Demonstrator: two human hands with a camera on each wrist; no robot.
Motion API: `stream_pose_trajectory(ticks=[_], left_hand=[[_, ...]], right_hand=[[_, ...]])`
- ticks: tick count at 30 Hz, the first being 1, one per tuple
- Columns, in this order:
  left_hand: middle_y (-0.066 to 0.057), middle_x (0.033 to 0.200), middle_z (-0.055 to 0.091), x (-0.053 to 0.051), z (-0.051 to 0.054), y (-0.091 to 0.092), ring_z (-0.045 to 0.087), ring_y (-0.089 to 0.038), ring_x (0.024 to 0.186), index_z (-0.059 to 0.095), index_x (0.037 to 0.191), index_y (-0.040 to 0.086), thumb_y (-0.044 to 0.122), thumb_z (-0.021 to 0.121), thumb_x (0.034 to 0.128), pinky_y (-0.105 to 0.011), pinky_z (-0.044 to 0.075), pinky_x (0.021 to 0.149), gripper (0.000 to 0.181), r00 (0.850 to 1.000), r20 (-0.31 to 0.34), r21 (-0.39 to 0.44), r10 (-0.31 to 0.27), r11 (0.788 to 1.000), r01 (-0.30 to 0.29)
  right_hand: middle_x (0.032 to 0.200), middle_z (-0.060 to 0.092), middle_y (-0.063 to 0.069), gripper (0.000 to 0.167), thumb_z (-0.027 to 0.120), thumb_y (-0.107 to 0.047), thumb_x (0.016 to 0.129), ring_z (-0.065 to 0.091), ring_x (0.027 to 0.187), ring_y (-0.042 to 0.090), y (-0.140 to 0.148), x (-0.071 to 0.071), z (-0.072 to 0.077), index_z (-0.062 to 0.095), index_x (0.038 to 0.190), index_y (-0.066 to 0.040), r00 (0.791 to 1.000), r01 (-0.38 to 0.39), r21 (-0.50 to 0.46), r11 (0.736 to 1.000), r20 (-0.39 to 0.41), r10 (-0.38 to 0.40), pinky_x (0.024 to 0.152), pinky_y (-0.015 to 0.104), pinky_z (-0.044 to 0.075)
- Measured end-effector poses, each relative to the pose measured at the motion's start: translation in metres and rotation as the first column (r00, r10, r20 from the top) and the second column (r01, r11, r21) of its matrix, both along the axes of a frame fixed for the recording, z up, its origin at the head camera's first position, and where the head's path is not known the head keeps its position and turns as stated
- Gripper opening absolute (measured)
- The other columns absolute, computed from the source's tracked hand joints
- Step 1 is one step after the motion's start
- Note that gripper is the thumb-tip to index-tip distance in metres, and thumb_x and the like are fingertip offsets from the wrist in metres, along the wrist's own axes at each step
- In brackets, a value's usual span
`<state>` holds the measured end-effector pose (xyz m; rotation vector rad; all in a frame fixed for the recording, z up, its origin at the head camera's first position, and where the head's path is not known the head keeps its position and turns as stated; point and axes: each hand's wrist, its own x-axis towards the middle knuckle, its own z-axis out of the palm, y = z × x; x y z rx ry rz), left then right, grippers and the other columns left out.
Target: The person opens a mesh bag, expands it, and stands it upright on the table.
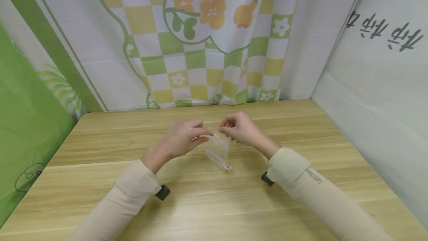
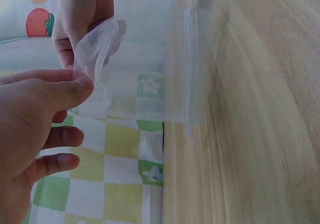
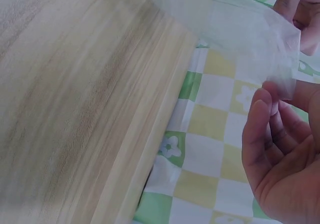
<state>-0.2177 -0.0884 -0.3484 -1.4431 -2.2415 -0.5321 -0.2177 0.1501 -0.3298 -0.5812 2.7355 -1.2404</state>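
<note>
A clear, thin plastic bag (image 1: 221, 143) hangs between my two hands just above the table. The left hand (image 1: 182, 137) pinches its upper left edge between thumb and index finger, the other fingers spread apart in the left wrist view. My right hand (image 1: 243, 130) pinches the opposite upper corner with thumb and fingertips. Along the bag's lower end runs a narrow, see-through strip (image 2: 190, 68) with a rounded tip; whether it is part of the bag or a separate piece, I cannot tell. In the right wrist view the film (image 3: 240, 28) looks stretched between both hands.
A light wooden table (image 1: 214, 211) lies under the hands. Behind it hangs a checked, flowered cloth (image 1: 207, 62), with a green cloth (image 1: 30, 122) at the left and a white one (image 1: 378, 96) at the right. Black bands (image 1: 162, 192) show at the wrists.
</note>
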Motion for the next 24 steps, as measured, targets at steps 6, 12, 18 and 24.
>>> stream_pose_trajectory(ticks=[6,12,18,24], left_hand=[[0.007,0.078,0.057,0.004,0.0,0.004,0.05,-0.004,0.063,0.077,0.093,0.014,0.013,0.08,0.088,-0.02,0.043,0.057,0.006,0.997,0.055,0.016,-0.052,0.999,0.052],[0.006,0.078,0.056,0.005,-0.001,0.005,0.049,-0.004,0.062,0.078,0.094,0.014,0.015,0.079,0.0886,-0.02,0.042,0.056,0.006,0.997,0.07,0.003,-0.04,0.999,0.04],[0.005,0.082,0.061,0.008,-0.001,0.012,0.048,-0.003,0.062,0.078,0.1,0.014,0.02,0.079,0.0895,-0.019,0.043,0.057,0.012,0.996,0.089,-0.009,-0.032,0.999,0.033],[0.005,0.087,0.065,0.006,-0.001,0.015,0.057,-0.004,0.07,0.075,0.096,0.011,0.012,0.073,0.094,-0.021,0.049,0.064,0.003,0.992,0.107,0.039,-0.063,0.998,0.059]], right_hand=[[0.069,0.064,0.003,0.007,0.07,-0.013,0.096,0.057,0.054,0.018,-0.001,0.002,0.002,0.072,0.091,-0.008,0.999,0.029,-0.01,1.0,-0.015,-0.029,0.046,0.03,0.048],[0.066,0.063,0.003,0.008,0.07,-0.011,0.096,0.054,0.049,0.015,0.001,0.003,-0.001,0.071,0.089,-0.006,0.997,0.061,-0.005,0.998,-0.041,-0.061,0.045,0.027,0.045],[0.066,0.065,0.004,0.007,0.07,-0.012,0.095,0.055,0.049,0.015,0.0,0.004,-0.001,0.071,0.091,-0.006,0.997,0.074,-0.016,0.997,-0.021,-0.075,0.043,0.027,0.046],[0.067,0.065,0.004,0.008,0.071,-0.016,0.094,0.058,0.051,0.02,-0.002,0.005,0.001,0.071,0.093,-0.008,0.997,0.073,-0.013,0.997,0.009,-0.073,0.043,0.028,0.047]])
